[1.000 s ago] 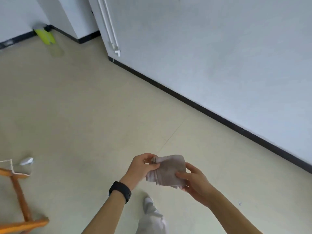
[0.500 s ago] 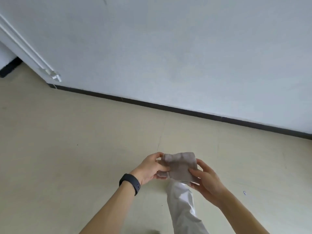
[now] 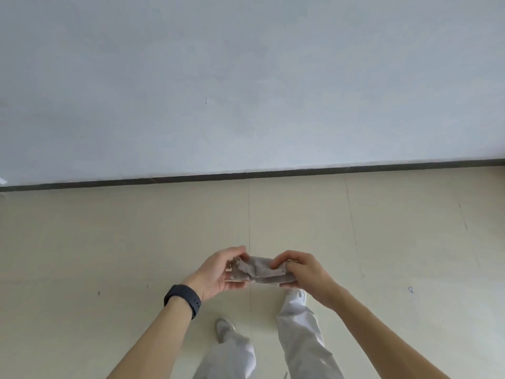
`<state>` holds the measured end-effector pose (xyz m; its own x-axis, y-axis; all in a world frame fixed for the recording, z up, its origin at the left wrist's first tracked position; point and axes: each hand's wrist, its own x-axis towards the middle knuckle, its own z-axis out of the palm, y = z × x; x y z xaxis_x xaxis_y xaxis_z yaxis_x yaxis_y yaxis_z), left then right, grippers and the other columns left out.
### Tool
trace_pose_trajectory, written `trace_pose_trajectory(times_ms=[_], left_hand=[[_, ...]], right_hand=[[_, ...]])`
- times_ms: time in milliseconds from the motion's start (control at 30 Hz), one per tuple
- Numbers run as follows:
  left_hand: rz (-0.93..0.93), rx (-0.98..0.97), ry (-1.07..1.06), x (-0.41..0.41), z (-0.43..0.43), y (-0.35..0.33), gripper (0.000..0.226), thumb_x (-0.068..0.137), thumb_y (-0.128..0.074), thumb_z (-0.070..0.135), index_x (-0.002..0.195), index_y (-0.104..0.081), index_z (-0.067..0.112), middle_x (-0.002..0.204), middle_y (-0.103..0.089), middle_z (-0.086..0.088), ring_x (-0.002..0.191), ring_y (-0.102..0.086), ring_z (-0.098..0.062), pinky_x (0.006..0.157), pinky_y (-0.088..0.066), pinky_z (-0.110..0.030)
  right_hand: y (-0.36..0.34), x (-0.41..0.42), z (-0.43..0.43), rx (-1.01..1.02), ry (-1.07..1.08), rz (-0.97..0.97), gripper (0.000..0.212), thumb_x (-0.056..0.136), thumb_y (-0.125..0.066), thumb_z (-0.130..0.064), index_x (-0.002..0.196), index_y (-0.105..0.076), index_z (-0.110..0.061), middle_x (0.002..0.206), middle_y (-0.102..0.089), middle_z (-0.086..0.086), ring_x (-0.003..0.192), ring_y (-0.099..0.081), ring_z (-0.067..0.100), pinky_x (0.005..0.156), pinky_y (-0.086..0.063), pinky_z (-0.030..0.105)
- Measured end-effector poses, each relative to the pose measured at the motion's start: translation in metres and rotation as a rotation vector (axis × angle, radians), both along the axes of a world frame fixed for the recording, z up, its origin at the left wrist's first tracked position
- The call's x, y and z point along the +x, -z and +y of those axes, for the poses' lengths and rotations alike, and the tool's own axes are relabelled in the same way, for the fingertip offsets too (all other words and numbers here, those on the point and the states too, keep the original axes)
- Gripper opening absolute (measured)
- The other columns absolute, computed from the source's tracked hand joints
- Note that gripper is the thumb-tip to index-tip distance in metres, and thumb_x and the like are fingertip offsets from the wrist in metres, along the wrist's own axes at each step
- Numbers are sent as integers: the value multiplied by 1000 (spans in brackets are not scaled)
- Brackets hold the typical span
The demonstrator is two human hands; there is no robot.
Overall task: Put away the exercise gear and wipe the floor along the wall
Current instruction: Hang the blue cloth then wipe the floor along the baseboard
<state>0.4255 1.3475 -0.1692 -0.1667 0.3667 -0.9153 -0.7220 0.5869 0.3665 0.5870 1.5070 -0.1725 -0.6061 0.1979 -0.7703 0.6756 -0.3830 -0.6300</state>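
Above floor (image 3: 109, 242): cloth (image 3: 259, 273) gripped between left hand (image 3: 218, 272), right hand (image 3: 303, 272).

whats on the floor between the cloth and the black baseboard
Nothing lies there: in the head view the floor between the cloth and the baseboard is bare, crossed only by a thin tile seam.

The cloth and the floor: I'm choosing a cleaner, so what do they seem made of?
Cloth: soft textile, matte grey-beige; it creases and bunches in folds. Floor: likely smooth tile or vinyl, cream, slight sheen; thin straight seams cross it.
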Motion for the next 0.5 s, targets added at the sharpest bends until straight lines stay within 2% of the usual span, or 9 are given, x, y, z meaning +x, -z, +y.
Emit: trace_pose_trajectory(times_ms=[33, 100, 200, 233, 300, 400, 500], left_hand=[[28, 12, 64, -14, 6, 8, 4, 91, -67, 13, 91, -63, 12, 91, -64, -13, 77, -65, -28, 70, -56, -37], [100, 23, 213, -42, 15, 36, 24, 85, -67, -7, 99, -61, 11, 90, -60, -13, 72, -63, -25, 66, -56, -32], [148, 70, 416, -80, 34, 95, 42, 81, -70, -10, 114, -59, 14, 88, -57, -14, 72, -63, -23, 65, -54, -29], [152, 94, 476, -92, 42, 119, 43, 81, -72, -8, 114, -60, 16, 89, -59, -14, 73, -63, -22, 67, -54, -29], [188, 109, 597, -110, 57, 165, 36, 81, -74, -4, 110, -62, 15, 91, -64, -11, 77, -64, -19, 69, -56, -29], [228, 129, 687, -122, 84, 232, 28, 81, -74, 0, 104, -66, 14, 92, -68, -6, 82, -65, -18, 75, -56, -31], [261, 129, 721, -119, 107, 302, 25, 79, -74, -1, 100, -68, 12, 86, -68, -4, 79, -63, -17, 74, -54, -33]], right_hand=[[8, -12, 2, -36, 19, -4, 29, 75, -49, -10, 86, -76, -9, 92, -66, 11, 89, -62, 23, 85, -59, 42], [27, -36, 6, -61, 68, -20, 32, 69, -53, -23, 85, -76, -6, 91, -68, 9, 86, -61, 21, 82, -56, 39], [75, -61, 6, 131, 47, -91, 36, 73, -68, -50, 72, -65, -15, 72, -57, -4, 70, -51, 13, 68, -42, 29], [98, -68, 5, 204, 44, -111, 37, 73, -73, -53, 72, -58, -19, 69, -53, -8, 66, -48, 11, 63, -39, 26], [144, -79, 2, 267, 55, -143, 35, 73, -79, -44, 84, -53, -24, 75, -58, -11, 65, -52, 11, 60, -41, 24], [214, -88, 6, 291, 13, -169, 32, 82, -75, -32, 111, -59, -32, 87, -65, -10, 76, -63, 8, 63, -48, 20], [283, -86, 21, 322, -19, -184, 13, 89, -66, -27, 101, -68, -31, 81, -66, -11, 73, -58, 4, 64, -44, 18]])
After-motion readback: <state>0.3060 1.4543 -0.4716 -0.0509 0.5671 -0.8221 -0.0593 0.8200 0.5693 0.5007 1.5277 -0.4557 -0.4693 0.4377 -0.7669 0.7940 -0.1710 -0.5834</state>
